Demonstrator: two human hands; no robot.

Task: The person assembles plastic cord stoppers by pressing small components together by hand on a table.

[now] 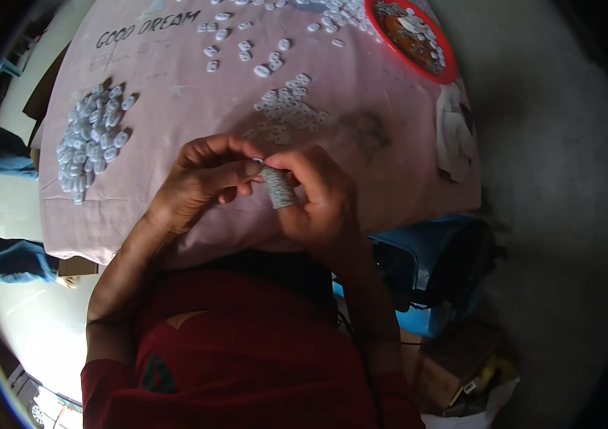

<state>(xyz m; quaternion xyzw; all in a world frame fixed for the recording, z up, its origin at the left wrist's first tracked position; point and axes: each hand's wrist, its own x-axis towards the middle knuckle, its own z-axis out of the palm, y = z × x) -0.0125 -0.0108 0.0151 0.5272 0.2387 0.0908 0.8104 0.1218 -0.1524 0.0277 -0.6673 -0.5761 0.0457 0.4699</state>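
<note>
Both hands meet over the near part of the pink cloth. My left hand (200,175) is closed, thumb and index finger pinching a small white plastic piece (258,160). My right hand (325,193) is closed at the same piece from the other side; its thumb wears a grey woven-looking wrap (279,189). The fingertips cover most of the piece. Just beyond the hands lies a loose heap of small flat white pieces (293,106). A denser pile of white oval plastic parts (91,139) is to the left.
White oval parts (245,46) lie scattered at the far side of the cloth-covered table (154,118). A red-rimmed bowl (450,66) holding small parts stands far right, with a white cloth (452,139) at the edge. A blue stool-like object (425,250) and cardboard box (447,372) are below right.
</note>
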